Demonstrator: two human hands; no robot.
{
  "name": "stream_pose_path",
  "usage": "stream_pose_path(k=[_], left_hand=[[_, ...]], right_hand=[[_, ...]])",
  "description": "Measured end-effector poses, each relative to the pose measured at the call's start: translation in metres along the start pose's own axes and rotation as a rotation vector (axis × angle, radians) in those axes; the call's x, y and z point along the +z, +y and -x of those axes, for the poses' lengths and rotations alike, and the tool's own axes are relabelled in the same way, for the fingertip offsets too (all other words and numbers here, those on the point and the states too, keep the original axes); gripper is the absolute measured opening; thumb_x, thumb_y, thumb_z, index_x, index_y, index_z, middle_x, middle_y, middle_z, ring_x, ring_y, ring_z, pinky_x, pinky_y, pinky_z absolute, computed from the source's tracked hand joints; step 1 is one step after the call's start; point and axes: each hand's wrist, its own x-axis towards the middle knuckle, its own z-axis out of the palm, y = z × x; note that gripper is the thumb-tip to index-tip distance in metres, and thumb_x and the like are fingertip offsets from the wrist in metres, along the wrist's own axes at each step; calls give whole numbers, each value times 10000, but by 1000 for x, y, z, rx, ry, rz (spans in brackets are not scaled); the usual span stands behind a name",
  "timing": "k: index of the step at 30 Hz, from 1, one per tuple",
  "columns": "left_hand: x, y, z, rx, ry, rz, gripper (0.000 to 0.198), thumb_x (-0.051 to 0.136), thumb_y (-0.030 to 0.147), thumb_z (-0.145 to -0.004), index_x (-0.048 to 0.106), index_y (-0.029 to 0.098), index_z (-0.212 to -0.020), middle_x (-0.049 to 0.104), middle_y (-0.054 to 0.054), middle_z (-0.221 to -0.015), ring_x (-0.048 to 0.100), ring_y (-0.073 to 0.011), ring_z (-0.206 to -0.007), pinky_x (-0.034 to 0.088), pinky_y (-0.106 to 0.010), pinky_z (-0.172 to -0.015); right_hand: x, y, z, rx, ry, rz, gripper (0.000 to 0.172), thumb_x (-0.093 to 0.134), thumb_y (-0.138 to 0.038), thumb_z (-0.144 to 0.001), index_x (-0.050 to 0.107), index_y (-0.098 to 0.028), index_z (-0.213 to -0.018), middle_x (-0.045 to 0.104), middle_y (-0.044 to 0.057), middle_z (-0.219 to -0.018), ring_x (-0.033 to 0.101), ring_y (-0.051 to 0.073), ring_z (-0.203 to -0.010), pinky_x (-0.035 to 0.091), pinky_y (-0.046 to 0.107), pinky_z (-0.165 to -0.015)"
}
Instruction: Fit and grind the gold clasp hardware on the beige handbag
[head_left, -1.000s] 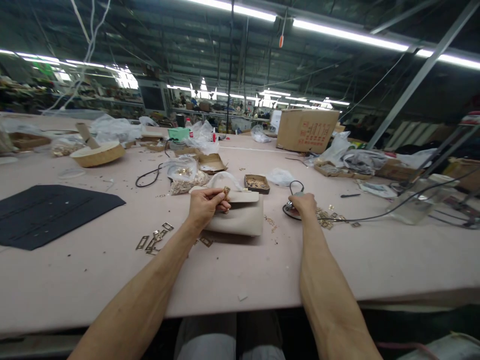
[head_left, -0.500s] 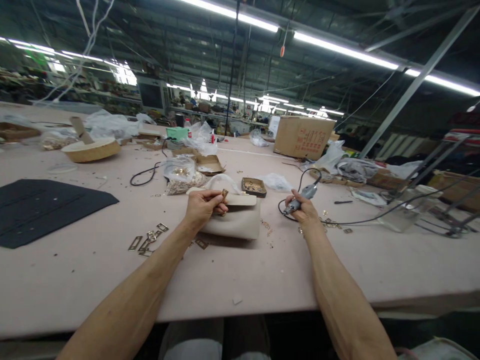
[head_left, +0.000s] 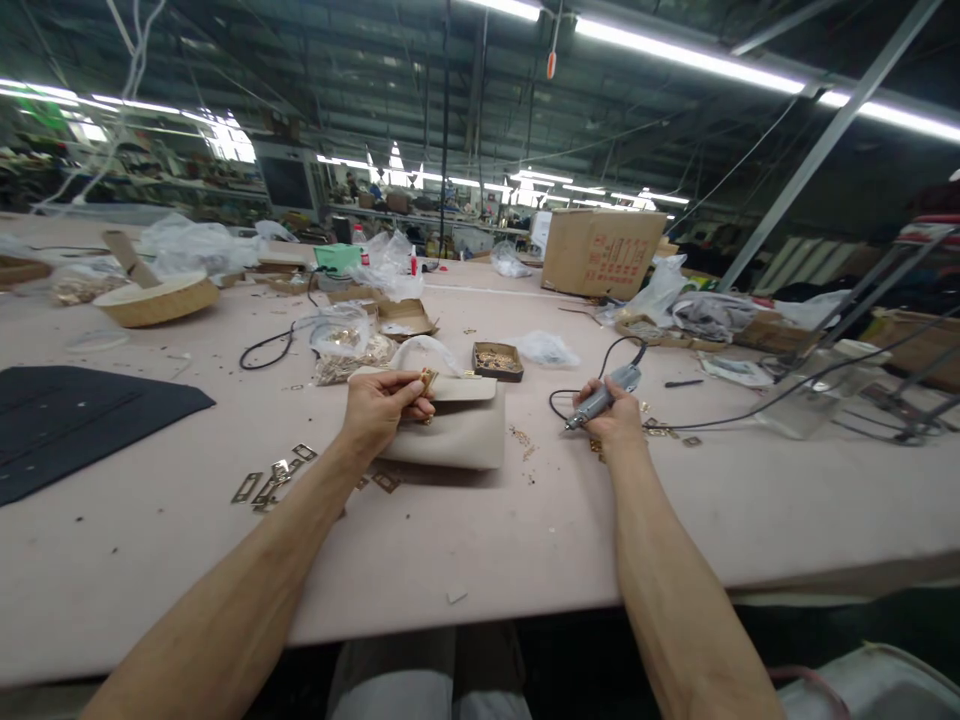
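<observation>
A small gold metal clasp piece (head_left: 428, 380) is pinched between the thumb and fingers of my left hand (head_left: 382, 405), over the cream handbag (head_left: 457, 435). The bag lies on the table with its flap edge toward the right. My right hand (head_left: 611, 410) is closed around a grey electric screwdriver (head_left: 604, 396), its tip pointing left and down, right of the bag. Rectangular metal frames (head_left: 274, 478) lie loose left of the bag. Tiny screws (head_left: 523, 440) are scattered between the bag and my right hand.
Behind the bag stand an open box of small gold parts (head_left: 497, 361) and a plastic bag of hardware (head_left: 349, 350). A black panel (head_left: 90, 425) lies at left, a round wooden piece (head_left: 157, 298) beyond it. A cardboard carton (head_left: 600, 252) stands far back. The screwdriver's black cord (head_left: 720, 425) runs right.
The view has turned slightly, shifting the table items left. The screwdriver has swung to a flatter angle in my right hand. My left hand keeps hold of the gold piece.
</observation>
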Motion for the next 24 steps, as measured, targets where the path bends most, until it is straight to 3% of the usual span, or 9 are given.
stream_pose_path(k=[3, 8, 14, 17, 21, 24], left_hand=[[0, 1, 1, -3, -6, 3, 385, 865, 314, -684, 749, 60, -948, 761, -112, -747, 703, -182, -537, 603, -271, -490], [0, 1, 0, -18, -6, 19, 384, 868, 309, -678, 743, 65, -947, 760, -112, -735, 699, -183, -523, 600, -273, -486], [0, 0, 0, -9, -17, -6, 381, 859, 325, -687, 749, 62, -941, 762, -120, -756, 700, -185, -531, 605, -285, -498], [-1, 0, 0, -14, -14, -1, 395, 861, 323, -679, 742, 62, -950, 760, -113, -746, 700, -184, -531, 599, -278, -493], [-1, 0, 0, -12, -6, 4, 406, 867, 323, -673, 736, 61, -953, 749, -97, -698, 700, -188, -525, 598, -277, -493], [0, 1, 1, -12, -6, 14, 405, 876, 322, -659, 734, 60, -933, 751, -101, -707, 694, -183, -517, 597, -277, -485]], right_hand=[[3, -2, 2, 56, 15, -6, 57, 613, -221, -905, 557, -217, -913, 611, -57, -707, 637, 140, -631, 623, 452, -733], [13, -3, 8, 85, 34, -34, 73, 500, -298, -961, 497, -229, -937, 609, -18, -797, 638, 173, -693, 614, 512, -721], [16, -3, 9, 49, -36, -96, 81, 527, -284, -984, 501, -225, -933, 609, -39, -788, 631, 149, -670, 614, 571, -827], [13, -3, 8, 34, -43, -108, 125, 530, -234, -959, 465, -224, -853, 545, -67, -672, 617, 135, -623, 630, 509, -800], [9, -1, 7, 67, -29, -26, 149, 542, -124, -886, 448, -212, -811, 499, -72, -611, 549, 101, -522, 611, 332, -639], [8, 3, 6, 93, -24, 11, 175, 558, -85, -845, 442, -208, -798, 482, -72, -593, 513, 92, -482, 569, 284, -557]])
